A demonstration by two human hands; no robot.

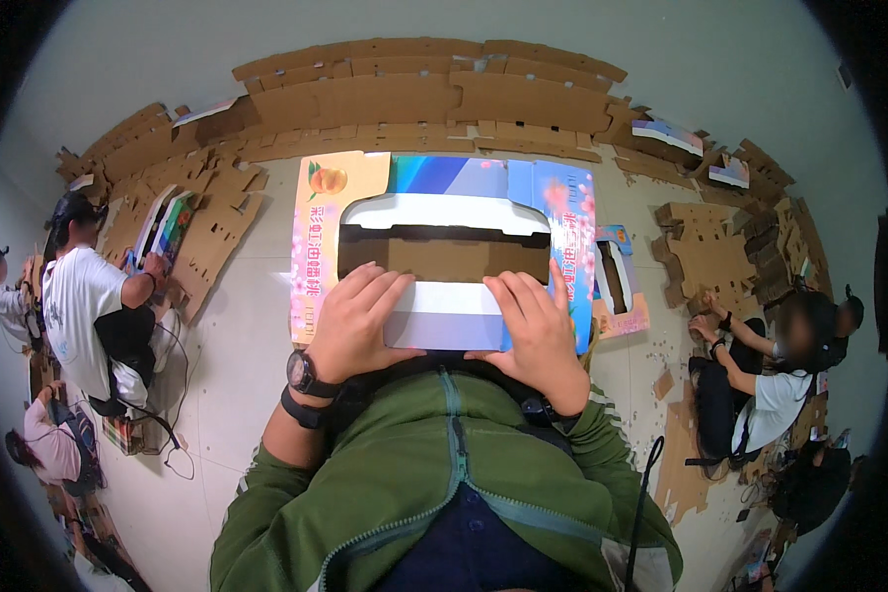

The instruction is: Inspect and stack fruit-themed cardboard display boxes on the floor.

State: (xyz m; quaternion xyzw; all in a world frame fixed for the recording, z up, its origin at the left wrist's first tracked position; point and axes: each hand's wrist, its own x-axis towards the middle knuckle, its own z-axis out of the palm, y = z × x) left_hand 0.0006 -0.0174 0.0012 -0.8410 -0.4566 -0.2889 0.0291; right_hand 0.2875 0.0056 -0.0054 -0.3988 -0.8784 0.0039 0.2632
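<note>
A printed cardboard box with peach and blossom pictures lies level in front of my body, with a long opening in its top showing brown board inside. My left hand grips the near edge at the left, fingers bent over a white-and-lilac flap and thumb along the front. My right hand holds the same edge at the right in a similar grip, with fingers over the flap and side panel.
Flattened cardboard lines the far wall. A smaller printed box sits to the right. Co-workers work among cardboard on the left; another person sits on the right, with others behind. A black cable runs near my right side.
</note>
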